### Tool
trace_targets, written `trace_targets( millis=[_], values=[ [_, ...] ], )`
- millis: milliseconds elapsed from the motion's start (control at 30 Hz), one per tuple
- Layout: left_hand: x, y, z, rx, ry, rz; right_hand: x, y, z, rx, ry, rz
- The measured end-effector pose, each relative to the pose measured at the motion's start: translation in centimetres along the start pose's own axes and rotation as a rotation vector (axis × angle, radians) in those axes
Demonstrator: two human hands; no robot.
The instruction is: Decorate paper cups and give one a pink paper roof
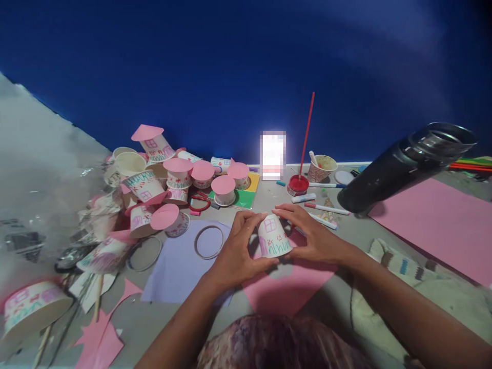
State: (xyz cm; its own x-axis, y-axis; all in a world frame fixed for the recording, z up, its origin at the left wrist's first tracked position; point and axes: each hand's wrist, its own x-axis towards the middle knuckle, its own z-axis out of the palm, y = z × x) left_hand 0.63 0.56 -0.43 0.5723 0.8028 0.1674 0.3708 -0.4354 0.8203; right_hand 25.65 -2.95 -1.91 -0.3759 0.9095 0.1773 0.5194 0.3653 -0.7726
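Between my two hands stands a white paper cup (275, 237), upside down, drawn with a purple window, small red flowers and green grass strokes. My left hand (243, 245) grips it from the left, thumb low near the rim and fingers up by the top. From the other side my right hand (312, 237) holds it the same way. Below the cup lies a piece of pink paper (290, 289). A lilac sheet (172, 277) is left of my left hand, with a cardboard ring (209, 242) on it.
Decorated cups with pink paper roofs (179, 171) crowd the left. Behind my hands are markers (326, 208), a red pot (298, 185) with a stick in it, and a patterned cup (323, 168). A dark flask (400, 169), pink sheet (442, 225) and cloth (384, 302) lie right.
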Motion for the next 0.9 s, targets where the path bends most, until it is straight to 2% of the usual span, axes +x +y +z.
trace_targets(
  millis=[200, 300, 400, 500, 533, 633, 767, 900],
  values=[
    [-0.2, -0.6, -0.1, -0.119, -0.018, 0.009, 0.0, 0.4, 0.2, 0.174, 0.037, 0.075],
    [-0.2, -0.6, -0.5, -0.129, -0.008, 0.012, 0.1, 0.1, -0.3, 0.171, 0.023, 0.086],
    [-0.3, -0.7, -1.0, -0.082, 0.029, 0.005, 0.1, -0.4, -2.4, 0.130, 0.099, 0.153],
    [-0.4, -1.1, -1.0, -0.032, 0.103, 0.006, -0.2, -0.6, -5.7, 0.016, 0.343, 0.289],
    [-0.4, -1.3, -0.8, -0.024, 0.134, 0.005, -0.4, -0.5, -6.7, -0.025, 0.382, 0.323],
    [-0.4, -2.1, 0.5, -0.010, 0.243, 0.005, -1.4, -0.1, -8.4, -0.195, 0.354, 0.427],
    [-0.5, -3.3, 2.4, 0.125, 0.385, 0.091, -3.3, 1.4, -7.1, -0.407, 0.269, 0.493],
    [-0.7, -3.8, 2.9, 0.263, 0.434, 0.206, -4.8, 3.5, -4.9, -0.551, 0.244, 0.504]
  ],
)
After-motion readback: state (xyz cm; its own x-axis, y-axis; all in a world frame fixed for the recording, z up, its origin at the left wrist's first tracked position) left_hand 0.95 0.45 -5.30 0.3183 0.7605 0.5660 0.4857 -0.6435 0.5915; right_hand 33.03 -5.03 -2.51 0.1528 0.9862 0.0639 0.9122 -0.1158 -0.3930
